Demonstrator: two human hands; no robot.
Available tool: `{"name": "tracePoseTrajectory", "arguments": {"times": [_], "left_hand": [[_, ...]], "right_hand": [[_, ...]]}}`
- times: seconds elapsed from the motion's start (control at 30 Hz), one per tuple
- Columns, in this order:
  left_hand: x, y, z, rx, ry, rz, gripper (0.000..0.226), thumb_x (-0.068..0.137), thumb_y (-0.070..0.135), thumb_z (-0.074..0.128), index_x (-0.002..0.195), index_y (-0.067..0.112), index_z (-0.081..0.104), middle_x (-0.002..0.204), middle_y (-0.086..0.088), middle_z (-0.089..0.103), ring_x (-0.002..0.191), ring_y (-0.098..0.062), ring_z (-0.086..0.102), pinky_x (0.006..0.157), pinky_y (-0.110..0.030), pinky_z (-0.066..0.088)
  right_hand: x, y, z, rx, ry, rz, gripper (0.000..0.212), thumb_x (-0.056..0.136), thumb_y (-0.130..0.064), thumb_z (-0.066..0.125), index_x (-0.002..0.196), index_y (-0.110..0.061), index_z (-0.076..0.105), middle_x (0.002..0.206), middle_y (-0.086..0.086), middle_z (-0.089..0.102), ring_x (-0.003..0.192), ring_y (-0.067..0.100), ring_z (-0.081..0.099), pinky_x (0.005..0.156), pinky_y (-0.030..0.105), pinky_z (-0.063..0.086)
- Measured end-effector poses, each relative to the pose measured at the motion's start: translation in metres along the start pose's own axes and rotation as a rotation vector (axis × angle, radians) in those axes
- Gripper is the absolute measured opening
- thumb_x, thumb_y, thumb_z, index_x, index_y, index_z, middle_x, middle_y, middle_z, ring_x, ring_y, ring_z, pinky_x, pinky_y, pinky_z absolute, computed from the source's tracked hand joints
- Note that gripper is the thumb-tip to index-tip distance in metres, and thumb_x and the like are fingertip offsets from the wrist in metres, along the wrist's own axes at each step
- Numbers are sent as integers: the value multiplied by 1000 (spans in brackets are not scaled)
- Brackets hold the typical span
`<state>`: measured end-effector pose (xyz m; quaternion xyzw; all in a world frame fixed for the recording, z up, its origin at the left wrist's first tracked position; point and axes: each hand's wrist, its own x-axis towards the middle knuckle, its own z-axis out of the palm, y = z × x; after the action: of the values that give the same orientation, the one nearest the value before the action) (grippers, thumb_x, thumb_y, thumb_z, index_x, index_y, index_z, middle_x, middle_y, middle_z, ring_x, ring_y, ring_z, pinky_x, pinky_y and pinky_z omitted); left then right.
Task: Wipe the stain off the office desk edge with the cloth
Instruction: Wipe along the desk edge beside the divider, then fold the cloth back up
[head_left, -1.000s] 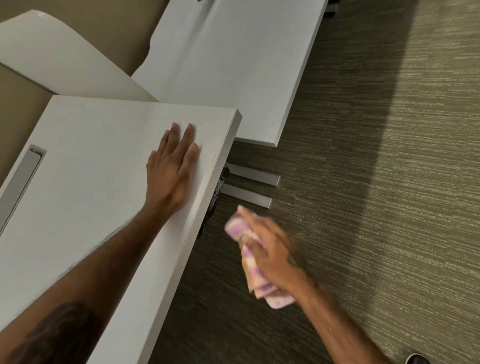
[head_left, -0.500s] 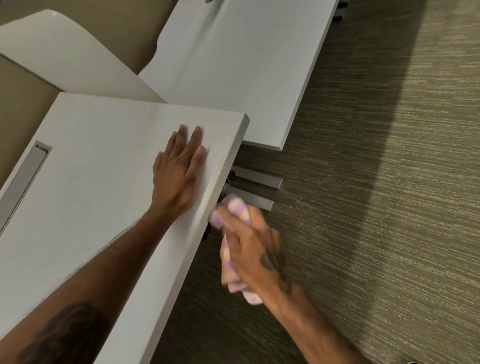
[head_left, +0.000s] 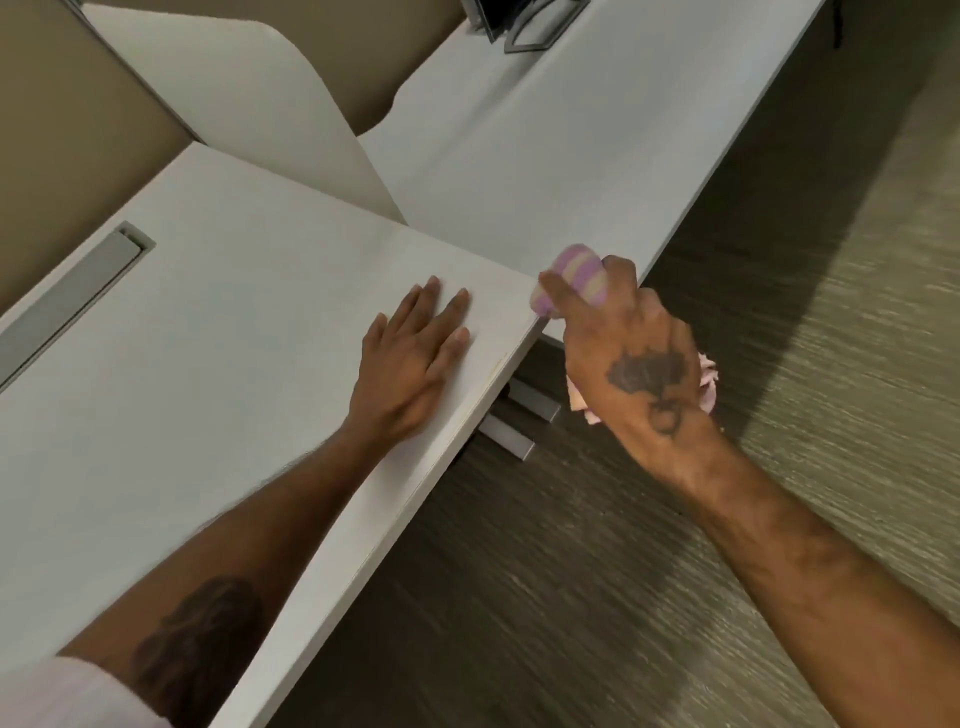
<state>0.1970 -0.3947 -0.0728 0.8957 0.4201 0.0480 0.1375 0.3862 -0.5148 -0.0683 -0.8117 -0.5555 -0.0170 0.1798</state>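
Note:
A white office desk (head_left: 218, 364) fills the left of the head view, its right edge (head_left: 467, 415) running diagonally toward me. A faint brownish line shows along that edge near my left hand. My left hand (head_left: 410, 358) lies flat on the desktop, fingers spread, close to the edge. My right hand (head_left: 623, 353) grips a pink, purple and cream striped cloth (head_left: 576, 278) and presses it against the desk's far right corner. More of the cloth hangs out behind the palm.
A second white desk (head_left: 545, 145) adjoins beyond the corner, with a dark object at its far end. A curved white divider panel (head_left: 249, 98) stands at the back. A grey cable slot (head_left: 67, 296) sits at the left. Grey metal desk feet (head_left: 519, 421) rest on striped carpet.
My right hand has carried the cloth up along the desk edge, from below the edge to the far corner. My left hand stays flat on the desktop.

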Motion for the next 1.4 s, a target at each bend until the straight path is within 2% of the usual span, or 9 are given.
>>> {"name": "tracePoseTrajectory", "arguments": {"times": [0.2, 0.37, 0.53, 0.73, 0.83, 1.03, 1.1, 1.23, 1.4], "left_hand": [[-4, -10, -11, -545, 177, -97, 46, 104, 40, 40, 149, 29, 44, 163, 7, 29, 151, -11, 22, 124, -46, 20], [-5, -15, -9, -597, 197, -64, 43, 105, 34, 42, 147, 24, 49, 162, 4, 32, 150, -11, 25, 122, -45, 23], [-6, -19, -9, -614, 207, -68, 44, 104, 39, 40, 145, 28, 50, 161, 6, 33, 149, -10, 26, 123, -39, 21], [-6, -19, -29, -902, 148, -226, 38, 104, 33, 46, 142, 29, 55, 153, 9, 46, 137, 0, 37, 119, -31, 26], [-25, -11, -43, -1085, 126, -331, 35, 103, 26, 49, 135, 24, 62, 144, 8, 56, 131, -5, 47, 118, -34, 30], [-115, 24, -51, -1366, 339, -772, 29, 97, 39, 56, 109, 18, 72, 120, -3, 71, 118, -22, 61, 101, -35, 45], [-143, 41, -48, -1462, 266, -828, 36, 95, 47, 57, 110, 17, 72, 115, -2, 73, 114, -20, 64, 93, -32, 48], [-170, 81, -42, -1619, 47, -710, 54, 87, 69, 54, 118, 28, 72, 121, 0, 73, 116, -19, 66, 105, -41, 45], [-160, 119, -67, -1694, 100, -567, 48, 96, 58, 53, 124, 23, 69, 128, -10, 69, 119, -29, 65, 98, -41, 54]], "right_hand": [[-12, -24, 3, -80, -80, -65, 41, 93, -16, 53, 134, -24, 50, 106, 17, 48, 62, 21, 40, 46, 27, 32], [-44, -57, 2, 24, -167, -119, 37, 93, -22, 52, 130, -28, 52, 104, 13, 50, 61, 19, 43, 47, 26, 39], [-97, -98, -3, 111, -269, -213, 43, 84, -22, 54, 126, -34, 52, 99, 8, 50, 60, 17, 43, 47, 27, 30], [-141, -114, -15, 246, -665, -171, 42, 100, -34, 51, 133, -50, 32, 129, 0, 41, 99, 24, 55, 82, 33, 48], [-145, -99, -35, 331, -644, -86, 46, 98, -53, 38, 140, -57, 20, 140, -11, 44, 107, 19, 60, 78, 26, 44], [-98, -81, -71, 446, -494, 169, 83, 85, -62, 61, 151, -42, 15, 150, -7, 45, 125, 22, 55, 83, 31, 43], [-86, -83, -82, 480, -457, 137, 83, 85, -60, 63, 152, -39, 18, 151, -7, 43, 125, 21, 54, 84, 30, 44], [-73, -90, -99, 579, -484, 67, 80, 87, -58, 63, 152, -37, 20, 152, -6, 37, 125, 16, 52, 83, 21, 38], [-60, -87, -120, 676, -549, -14, 82, 85, -47, 66, 153, -37, 21, 155, -9, 29, 125, 9, 46, 85, 12, 36]]}}
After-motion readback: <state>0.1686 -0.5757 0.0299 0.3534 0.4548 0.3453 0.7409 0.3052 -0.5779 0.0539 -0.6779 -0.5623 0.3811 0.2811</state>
